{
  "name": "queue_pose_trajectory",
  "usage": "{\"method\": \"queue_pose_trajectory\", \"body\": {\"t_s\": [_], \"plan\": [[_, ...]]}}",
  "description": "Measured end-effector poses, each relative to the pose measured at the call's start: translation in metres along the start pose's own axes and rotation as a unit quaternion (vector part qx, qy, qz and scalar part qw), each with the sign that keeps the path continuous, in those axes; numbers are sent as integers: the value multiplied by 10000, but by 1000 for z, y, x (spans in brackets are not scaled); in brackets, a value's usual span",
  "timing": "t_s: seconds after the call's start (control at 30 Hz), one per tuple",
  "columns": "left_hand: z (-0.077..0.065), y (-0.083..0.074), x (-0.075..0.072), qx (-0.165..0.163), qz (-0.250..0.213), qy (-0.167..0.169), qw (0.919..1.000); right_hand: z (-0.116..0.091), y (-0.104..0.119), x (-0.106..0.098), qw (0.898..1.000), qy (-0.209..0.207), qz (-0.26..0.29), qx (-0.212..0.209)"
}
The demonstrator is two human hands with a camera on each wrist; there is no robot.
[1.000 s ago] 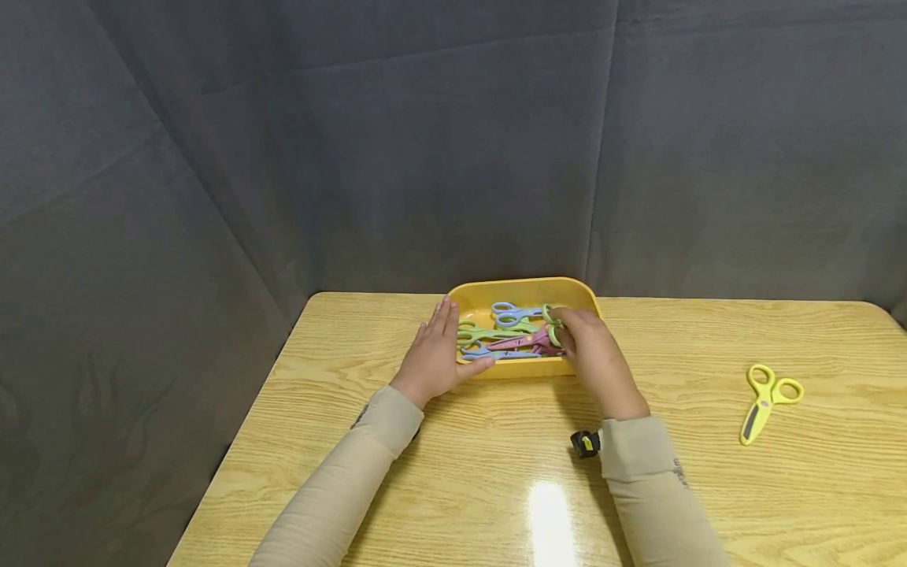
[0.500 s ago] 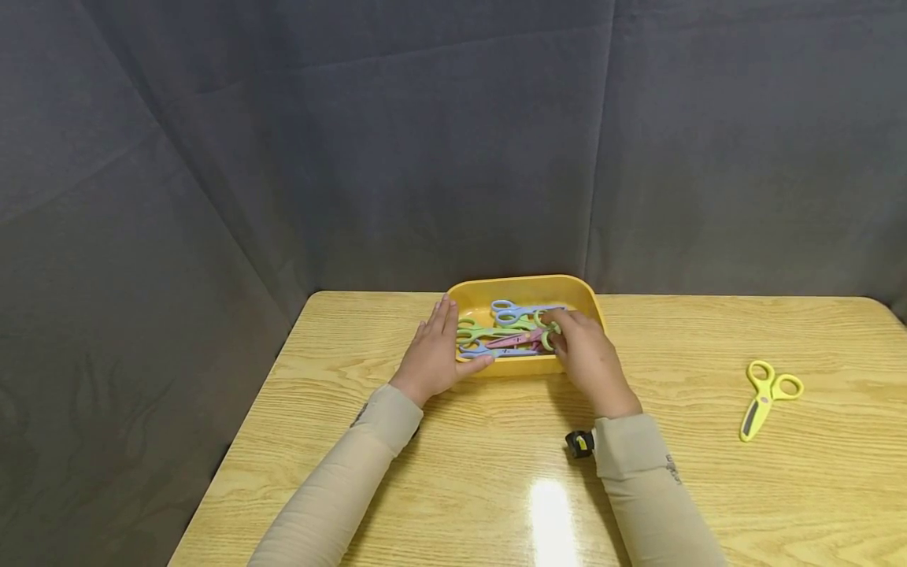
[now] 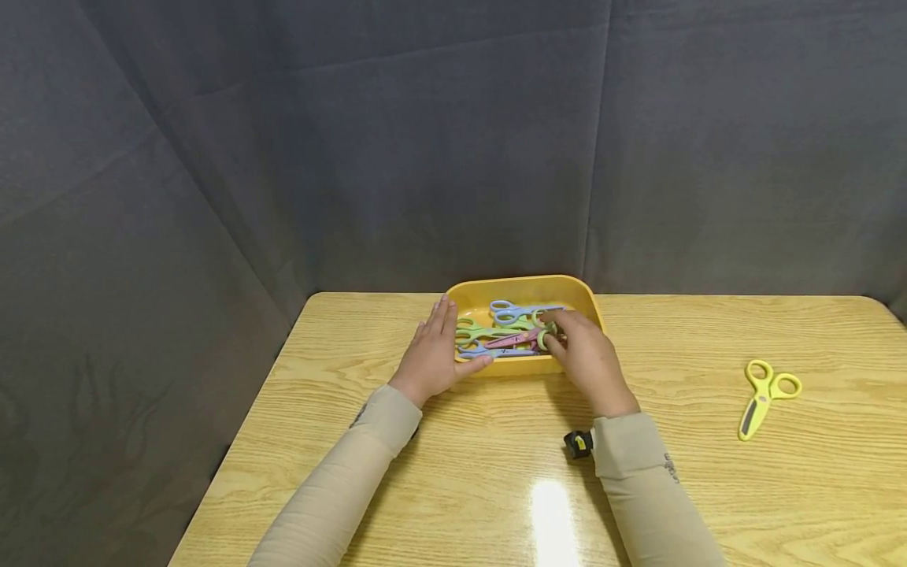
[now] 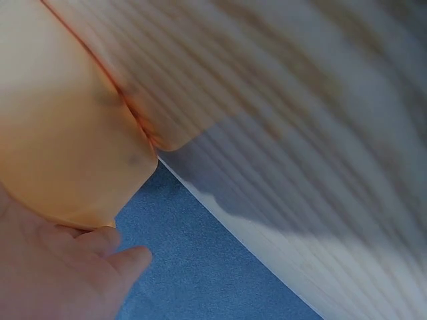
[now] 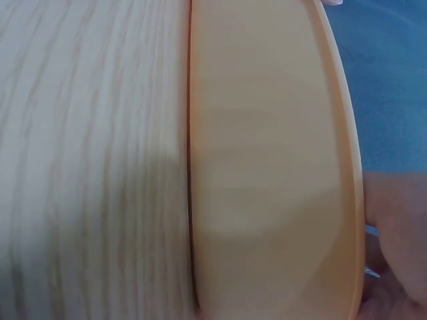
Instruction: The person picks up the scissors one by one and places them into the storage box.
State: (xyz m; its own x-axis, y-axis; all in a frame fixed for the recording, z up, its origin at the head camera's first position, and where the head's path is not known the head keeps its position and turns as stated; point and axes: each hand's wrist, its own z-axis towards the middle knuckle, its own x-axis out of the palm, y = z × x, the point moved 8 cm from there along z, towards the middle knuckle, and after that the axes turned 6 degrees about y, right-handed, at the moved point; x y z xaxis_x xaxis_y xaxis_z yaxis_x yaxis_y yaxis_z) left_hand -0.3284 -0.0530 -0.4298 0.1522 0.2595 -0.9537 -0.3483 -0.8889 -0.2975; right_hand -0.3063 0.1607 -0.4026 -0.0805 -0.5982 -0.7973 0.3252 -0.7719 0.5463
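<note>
A yellow plastic bin (image 3: 527, 367) stands near the table's far edge with several scissors in it. My left hand (image 3: 430, 358) lies against its left side, fingers straight and thumb on the front rim; the left wrist view shows fingers (image 4: 87, 260) at the bin wall (image 4: 60, 147). My right hand (image 3: 591, 358) is in the bin's right part, fingers holding green-handled scissors (image 3: 542, 341). Pink scissors (image 3: 510, 340), blue scissors (image 3: 505, 317) and green scissors (image 3: 489, 333) lie beside them. In the right wrist view, the bin wall (image 5: 273, 147) hides most of that hand's fingers.
Yellow scissors (image 3: 758, 405) lie on the wooden table (image 3: 468, 472) to the right, apart from the bin. A dark grey curtain (image 3: 453, 157) hangs behind the far edge and along the left side.
My right hand has moved slightly left within the bin, and the green-handled scissors have shifted left with it. My left hand has stayed in place at the bin's side.
</note>
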Motion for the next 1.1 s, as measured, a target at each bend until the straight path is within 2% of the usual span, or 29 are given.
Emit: {"method": "queue_pose_trajectory", "body": {"t_s": [0.13,0.63,1.1], "plan": [[0,1,1,1,23,-9,10000,-1,3,1,9998,45,-149,-138],[1,2,2,-29,-10,3,10000,0,4,5,9983,330,-435,-188],[1,3,4,-71,-66,34,9999,1,4,6,9984,272,-449,-219]]}}
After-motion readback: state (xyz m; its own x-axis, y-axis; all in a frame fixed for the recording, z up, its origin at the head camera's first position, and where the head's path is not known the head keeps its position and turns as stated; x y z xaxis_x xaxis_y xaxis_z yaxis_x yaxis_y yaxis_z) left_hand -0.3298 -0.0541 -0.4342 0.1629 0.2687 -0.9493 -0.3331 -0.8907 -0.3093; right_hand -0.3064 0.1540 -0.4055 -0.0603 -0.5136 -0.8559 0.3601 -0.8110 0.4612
